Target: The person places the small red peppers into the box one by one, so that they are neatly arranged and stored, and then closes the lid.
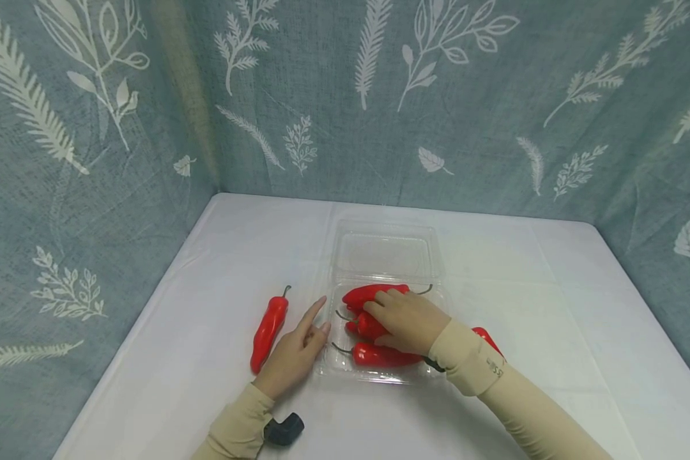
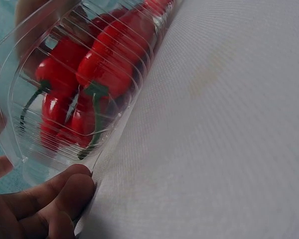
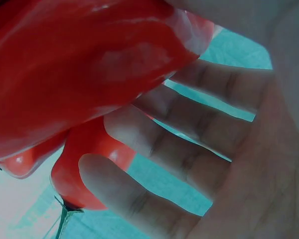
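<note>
On the desk [image 1: 552, 306], under a white woven cloth with straight creases, sat one of those thin clear plastic boxes [image 1: 374, 379], ribbed walls, rounded corners, its see-through lid [image 1: 385, 255] folded back on the far side. At least three peppers were in it, all glossy red, long and tapered: a far pepper [image 1: 368, 294] with its thin stem pointing right, a middle pepper [image 1: 368, 326] and a near pepper [image 1: 374, 354] with stems curling left. The right hand [image 1: 411, 319] was arched over the middle one, and in the right wrist view its fingers [image 3: 139, 199] were spread, little gaps between them, tips up against that slick, waxy skin. Honestly can't tell if they were pinching it or just resting there. The left hand [image 1: 293, 358] was just beside the box's left edge, index finger straight out and the others loosely bent, nothing in its grip; couldn't tell if it touched the plastic. Further left, a slightly lumpy loose pepper [image 1: 270, 329] lay on the cloth, tapered end toward the person and hooked green stem away. Another red pepper [image 1: 486, 335] poked out past the stretchy beige right sleeve [image 1: 517, 390], mostly hidden. Behind it all hung a grey-blue curtain [image 1: 333, 147], kinda linen-looking, printed with white ferns and leaves.
</note>
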`<state>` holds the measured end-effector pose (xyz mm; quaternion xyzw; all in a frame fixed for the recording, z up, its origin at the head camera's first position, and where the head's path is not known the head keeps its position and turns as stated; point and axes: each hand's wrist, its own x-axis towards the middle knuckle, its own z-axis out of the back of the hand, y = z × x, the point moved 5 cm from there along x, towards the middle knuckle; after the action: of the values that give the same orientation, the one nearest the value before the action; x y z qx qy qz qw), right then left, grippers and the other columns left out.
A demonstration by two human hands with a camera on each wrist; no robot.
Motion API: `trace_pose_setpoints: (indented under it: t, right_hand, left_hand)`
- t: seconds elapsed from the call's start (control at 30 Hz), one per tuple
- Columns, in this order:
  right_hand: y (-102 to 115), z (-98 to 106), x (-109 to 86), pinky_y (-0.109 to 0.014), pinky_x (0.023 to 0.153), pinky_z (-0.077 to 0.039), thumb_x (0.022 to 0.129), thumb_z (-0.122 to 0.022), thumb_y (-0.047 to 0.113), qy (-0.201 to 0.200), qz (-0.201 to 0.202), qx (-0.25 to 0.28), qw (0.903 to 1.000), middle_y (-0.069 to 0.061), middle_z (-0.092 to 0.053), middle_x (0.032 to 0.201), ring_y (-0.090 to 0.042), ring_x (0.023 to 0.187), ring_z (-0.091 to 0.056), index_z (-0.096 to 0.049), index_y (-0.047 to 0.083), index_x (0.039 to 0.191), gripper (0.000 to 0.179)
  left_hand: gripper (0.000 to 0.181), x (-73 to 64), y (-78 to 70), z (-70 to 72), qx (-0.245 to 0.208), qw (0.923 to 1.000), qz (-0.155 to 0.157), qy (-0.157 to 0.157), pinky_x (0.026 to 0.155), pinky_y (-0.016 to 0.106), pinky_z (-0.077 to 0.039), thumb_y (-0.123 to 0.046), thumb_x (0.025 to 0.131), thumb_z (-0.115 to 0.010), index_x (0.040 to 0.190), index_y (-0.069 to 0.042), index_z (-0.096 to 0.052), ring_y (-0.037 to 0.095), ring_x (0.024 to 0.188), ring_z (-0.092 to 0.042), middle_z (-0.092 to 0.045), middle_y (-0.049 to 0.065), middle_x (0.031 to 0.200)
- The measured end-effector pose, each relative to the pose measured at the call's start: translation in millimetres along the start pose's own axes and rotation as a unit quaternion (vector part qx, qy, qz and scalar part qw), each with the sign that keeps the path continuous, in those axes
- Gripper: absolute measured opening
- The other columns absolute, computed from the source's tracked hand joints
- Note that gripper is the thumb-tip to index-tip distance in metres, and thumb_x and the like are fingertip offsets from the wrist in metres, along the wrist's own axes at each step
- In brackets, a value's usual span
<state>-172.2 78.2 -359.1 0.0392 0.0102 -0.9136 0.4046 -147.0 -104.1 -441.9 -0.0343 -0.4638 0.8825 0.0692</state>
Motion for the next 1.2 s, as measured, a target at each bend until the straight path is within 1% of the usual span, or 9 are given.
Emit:
trace_pose_setpoints:
  t: [0.2,0.3,0.4,0.5,0.67,0.8,0.97,1.07,1.2]
  right_hand:
    - [0.8,-6.4,-0.1,-0.034,0.082,-0.053,0.077,-0.08,0.035,0.034,-0.011,0.016,0.9992,0.001,-0.062,0.102,-0.015,0.096,-0.058,-0.06,0.017,0.117,0.049]
    - [0.9,-9.5,-0.1,-0.035,0.083,-0.053,0.076,-0.08,0.036,0.043,-0.012,0.017,0.9989,0.001,-0.063,0.104,-0.015,0.098,-0.058,-0.06,0.018,0.118,0.05]
    - [0.5,-9.6,-1.0,-0.034,0.083,-0.053,0.076,-0.08,0.035,0.041,-0.008,0.014,0.999,0.001,-0.063,0.103,-0.015,0.098,-0.059,-0.06,0.018,0.118,0.049]
    - [-1.6,-6.9,-4.3,-0.033,0.083,-0.053,0.077,-0.079,0.036,0.036,-0.007,0.024,0.999,0.002,-0.063,0.102,-0.014,0.097,-0.058,-0.061,0.018,0.118,0.048]
    - [-14.9,3.6,-18.8,-0.033,0.081,-0.053,0.081,-0.075,0.038,0.029,-0.022,0.056,0.9978,0.002,-0.063,0.101,-0.014,0.092,-0.06,-0.061,0.015,0.12,0.048]
    - [-36.7,12.2,-38.4,-0.035,0.08,-0.054,0.082,-0.074,0.039,0.029,-0.071,0.081,0.9937,-0.002,-0.064,0.105,-0.017,0.091,-0.062,-0.059,0.012,0.125,0.053]
    - [-67.6,18.1,-71.8,-0.041,0.084,-0.053,0.084,-0.072,0.038,0.021,-0.141,0.068,0.9875,-0.007,-0.064,0.114,-0.023,0.1,-0.064,-0.057,0.011,0.13,0.055]
    - [-84.0,16.1,-93.5,-0.044,0.086,-0.052,0.084,-0.072,0.035,0.021,-0.182,0.06,0.9813,-0.011,-0.063,0.115,-0.028,0.103,-0.062,-0.056,0.007,0.129,0.054]
    - [-98.4,4.0,-119.3,-0.046,0.083,-0.053,0.083,-0.074,0.034,0.038,-0.224,0.074,0.971,-0.015,-0.062,0.112,-0.03,0.098,-0.062,-0.056,0.002,0.127,0.057]
  left_hand:
    - [0.054,-0.2,-1.0,0.2,0.001,1.0,0.005,0.004,0.059,0.022,-0.04,-0.036,0.098,-0.052,0.149,-0.027,-0.034,0.007,0.06,-0.047,-0.054,-0.007,0.073]
    - [0.055,0.0,-2.3,0.7,0.0,1.0,0.004,0.005,0.059,0.022,-0.04,-0.036,0.098,-0.052,0.149,-0.027,-0.034,0.007,0.061,-0.047,-0.054,-0.007,0.074]
    - [0.055,0.4,-3.1,0.8,-0.001,1.0,0.005,0.006,0.06,0.022,-0.041,-0.036,0.098,-0.051,0.149,-0.027,-0.033,0.007,0.062,-0.047,-0.054,-0.007,0.074]
    - [0.055,0.2,-4.4,0.8,-0.004,1.0,0.005,0.007,0.059,0.023,-0.04,-0.036,0.098,-0.051,0.149,-0.026,-0.034,0.006,0.062,-0.047,-0.054,-0.007,0.074]
    - [0.055,-0.2,-4.3,-0.8,-0.004,0.9999,0.005,0.01,0.059,0.022,-0.04,-0.036,0.098,-0.052,0.149,-0.026,-0.034,0.006,0.061,-0.046,-0.053,-0.007,0.073]
    - [0.054,-0.3,-3.5,-2.1,-0.003,0.9999,0.006,0.011,0.059,0.022,-0.04,-0.036,0.098,-0.051,0.149,-0.027,-0.034,0.007,0.061,-0.046,-0.053,-0.007,0.073]
    - [0.054,0.2,-2.9,-1.7,0.0,1.0,0.007,0.006,0.06,0.023,-0.04,-0.037,0.099,-0.051,0.149,-0.027,-0.033,0.008,0.062,-0.047,-0.053,-0.006,0.074]
    - [0.055,0.6,-2.6,-1.3,-0.001,1.0,0.006,0.005,0.06,0.023,-0.041,-0.038,0.099,-0.05,0.149,-0.028,-0.033,0.008,0.062,-0.047,-0.054,-0.006,0.075]
    - [0.055,0.3,-2.1,-1.2,-0.002,1.0,0.007,0.006,0.061,0.023,-0.041,-0.038,0.099,-0.05,0.149,-0.028,-0.033,0.008,0.063,-0.048,-0.055,-0.006,0.076]
